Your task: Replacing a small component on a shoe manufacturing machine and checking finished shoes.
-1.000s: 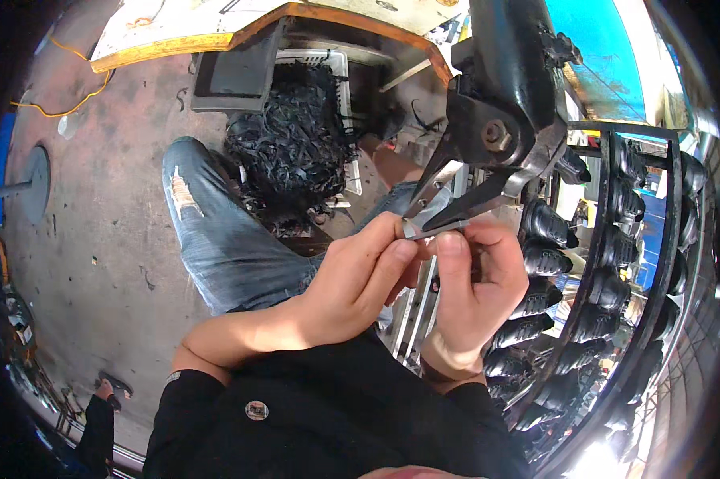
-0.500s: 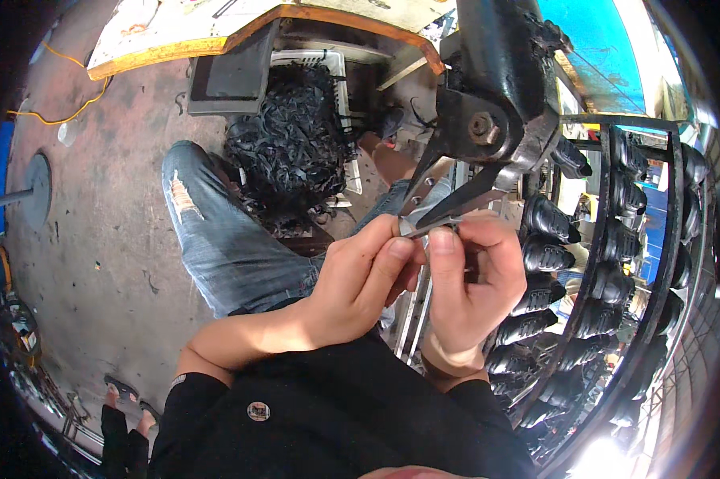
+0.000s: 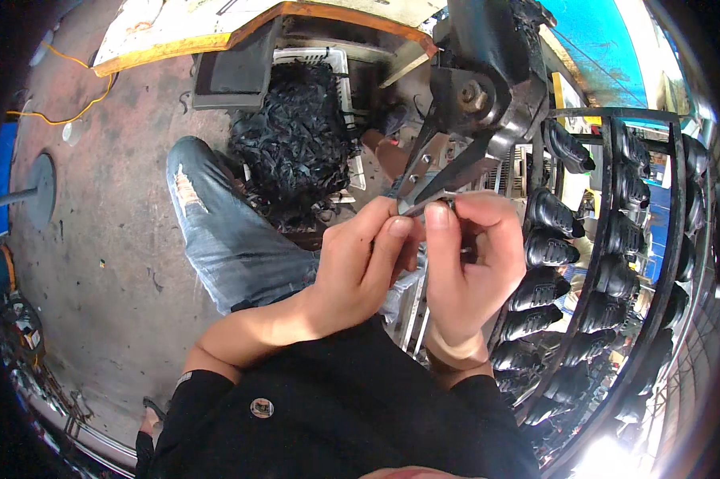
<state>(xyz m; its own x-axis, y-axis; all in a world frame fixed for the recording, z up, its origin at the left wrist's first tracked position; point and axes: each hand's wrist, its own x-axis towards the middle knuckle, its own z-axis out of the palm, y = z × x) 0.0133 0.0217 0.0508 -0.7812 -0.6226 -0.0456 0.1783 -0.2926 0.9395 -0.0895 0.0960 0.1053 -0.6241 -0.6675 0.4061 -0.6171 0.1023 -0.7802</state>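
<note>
My left hand (image 3: 352, 259) is closed, thumb and forefinger pinched together at the lower tip of a black machine head (image 3: 488, 88). Close beside it, my right hand (image 3: 480, 255) is also closed, its thumb pressed toward the bent forefinger. Between the two hands runs a small thin dark piece (image 3: 416, 209), mostly covered by the fingers; its kind cannot be made out. Two pointed metal arms (image 3: 456, 174) slope down from the machine's large bolt (image 3: 472, 96) to the fingertips. Whether the piece touches them is hidden.
A white plastic crate (image 3: 338, 68) heaped with black strips (image 3: 292, 144) stands on the floor beyond my knee. Black shoes (image 3: 551, 249) fill a rack (image 3: 601, 239) at the right. A worn table edge (image 3: 164, 60) crosses the top. Another person's foot (image 3: 151, 415) shows lower left.
The machine head and both hands sit slightly higher and more to the left in the picture. Both hands keep their pinch. At lower left, the other person's feet have shifted.
</note>
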